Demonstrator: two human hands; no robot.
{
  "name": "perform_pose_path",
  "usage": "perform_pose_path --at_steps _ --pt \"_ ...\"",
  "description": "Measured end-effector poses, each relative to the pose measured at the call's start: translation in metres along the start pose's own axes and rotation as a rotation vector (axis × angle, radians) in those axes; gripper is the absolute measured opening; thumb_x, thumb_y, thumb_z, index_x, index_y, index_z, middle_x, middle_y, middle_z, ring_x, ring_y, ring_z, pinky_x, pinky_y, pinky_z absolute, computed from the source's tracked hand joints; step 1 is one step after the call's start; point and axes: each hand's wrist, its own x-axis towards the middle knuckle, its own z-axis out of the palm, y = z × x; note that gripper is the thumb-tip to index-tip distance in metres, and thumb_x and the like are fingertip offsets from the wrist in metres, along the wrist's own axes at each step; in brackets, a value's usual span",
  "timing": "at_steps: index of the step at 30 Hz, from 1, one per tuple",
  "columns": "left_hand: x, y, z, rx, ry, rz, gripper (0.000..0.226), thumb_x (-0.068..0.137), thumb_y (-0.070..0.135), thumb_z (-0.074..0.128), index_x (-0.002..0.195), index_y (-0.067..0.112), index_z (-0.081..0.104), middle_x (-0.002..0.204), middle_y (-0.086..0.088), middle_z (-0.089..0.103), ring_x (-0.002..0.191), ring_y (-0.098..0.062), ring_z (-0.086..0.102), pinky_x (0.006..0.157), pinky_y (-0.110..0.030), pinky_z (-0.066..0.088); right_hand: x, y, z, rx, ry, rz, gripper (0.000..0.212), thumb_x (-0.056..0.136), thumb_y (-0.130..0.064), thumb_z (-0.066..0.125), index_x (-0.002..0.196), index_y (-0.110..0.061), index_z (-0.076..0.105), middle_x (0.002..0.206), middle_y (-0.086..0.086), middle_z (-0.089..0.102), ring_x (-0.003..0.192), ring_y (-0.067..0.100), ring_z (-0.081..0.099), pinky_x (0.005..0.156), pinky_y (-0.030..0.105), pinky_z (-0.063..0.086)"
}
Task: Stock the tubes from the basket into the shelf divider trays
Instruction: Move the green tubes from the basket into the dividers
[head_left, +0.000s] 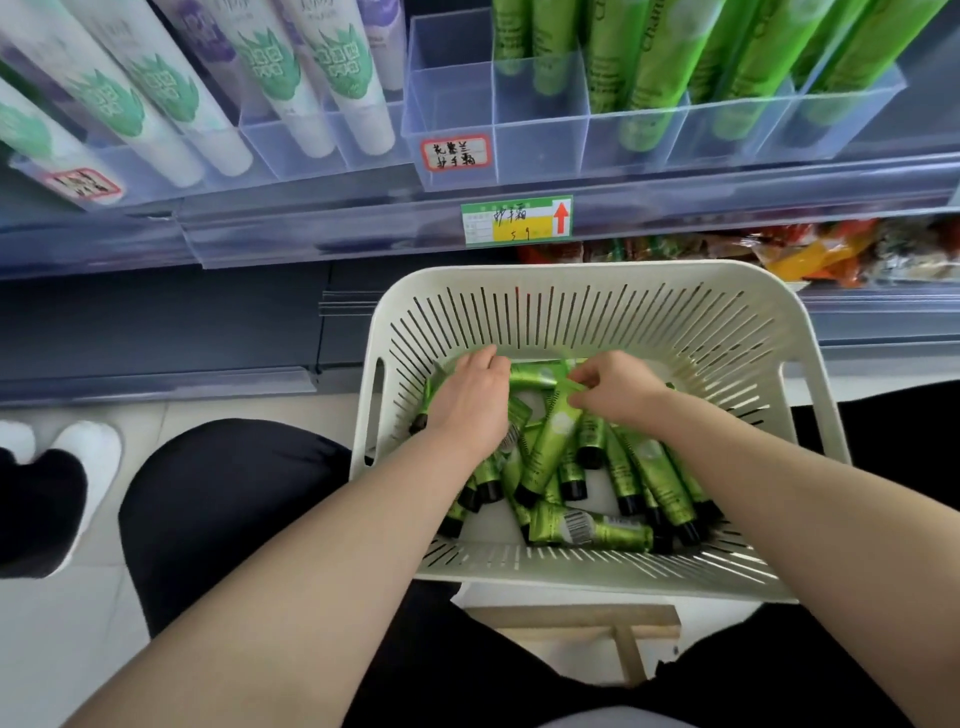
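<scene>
We have both hands down in basket (779, 332). Our right hand (615, 389) pinches crimped end of 1 tube (553, 441). Our left hand (470, 402) lies palm-down on tubes (631, 470) at 9 o'clock of pile; grasp hidden, so we cannot tell. At 12 o'clock, tray (452, 104), slots on its 9 o'clock side bare. We judge tubes light, soft, slick: take mid-body, not crimp.

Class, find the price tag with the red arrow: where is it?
In the head view, the price tag sits centre, on the shelf's front rail, just below the clear divider tray and above the far rim of the white basket.
</scene>
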Motion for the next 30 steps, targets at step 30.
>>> perform_pose_path --at_steps 30 --pt "0.04 0.039 0.04 -0.111 -0.445 -0.16 0.05 0.084 -0.004 0.057 0.132 0.009 0.048 0.123 -0.014 0.057 0.109 -0.031 0.057 0.085 -0.038 0.051 -0.025 0.023 -0.032 -0.276 -0.02 -0.036 0.025 0.097 -0.027 0.049 0.119 -0.022 0.06 0.11 0.002 0.064 0.092 0.021 0.056 0.078 0.033 0.048"
